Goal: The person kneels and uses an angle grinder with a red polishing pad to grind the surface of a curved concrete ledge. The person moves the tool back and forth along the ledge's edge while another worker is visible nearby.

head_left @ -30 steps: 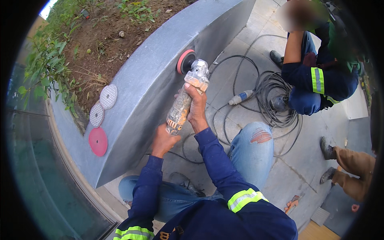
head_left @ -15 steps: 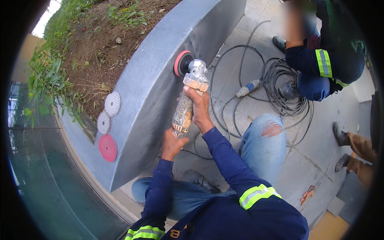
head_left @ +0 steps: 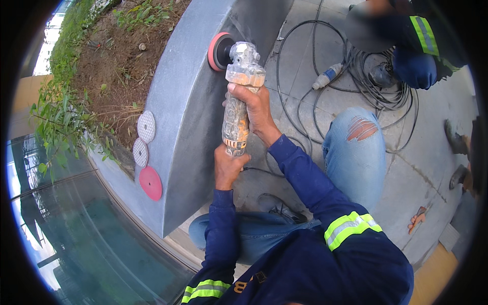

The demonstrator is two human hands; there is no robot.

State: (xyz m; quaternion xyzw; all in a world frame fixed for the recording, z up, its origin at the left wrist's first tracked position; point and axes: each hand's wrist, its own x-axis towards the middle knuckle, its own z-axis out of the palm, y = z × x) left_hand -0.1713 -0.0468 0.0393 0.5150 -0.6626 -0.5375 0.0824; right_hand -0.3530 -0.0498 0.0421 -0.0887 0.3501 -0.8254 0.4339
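Two hands grip one polisher (head_left: 236,114): the left hand (head_left: 229,166) is closed around its rear end, and the right hand (head_left: 260,108) is wrapped around its body, just behind the metal head. Near the corner of the wall (head_left: 188,132), on its top, lies a pink disc (head_left: 151,183); two white discs (head_left: 146,126) follow along the soil-side edge. The polisher's red-rimmed pad (head_left: 213,52) is at the wall's side face, close below the upper edge; I cannot tell if it presses. Farther right, a connector (head_left: 328,76) lies beside the coiled cable (head_left: 362,76).
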